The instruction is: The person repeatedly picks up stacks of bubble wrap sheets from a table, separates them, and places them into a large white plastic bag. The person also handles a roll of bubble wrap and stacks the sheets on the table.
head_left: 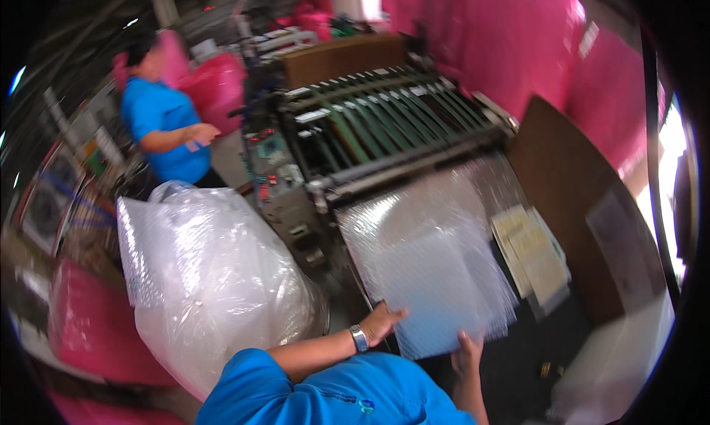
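Observation:
A loose stack of clear bubble wrap sheets (436, 284) lies in front of me, its edges uneven on the right side. My left hand (382, 322), with a metal watch on the wrist, is closed on the stack's near left edge. At the near right corner, my right hand (467, 352) grips the sheets with its thumb on top; its other fingers are hidden below. Left of my arm bulges a big clear plastic bag (214, 284), apparently filled with bubble wrap.
Beyond the stack stands a machine (392, 122) with green rollers or belts. Pale papers (529, 251) lie to the right, beside a brown board (584, 196). A co-worker in blue (163, 122) stands at the far left. Pink plastic wrap (510, 48) hangs behind.

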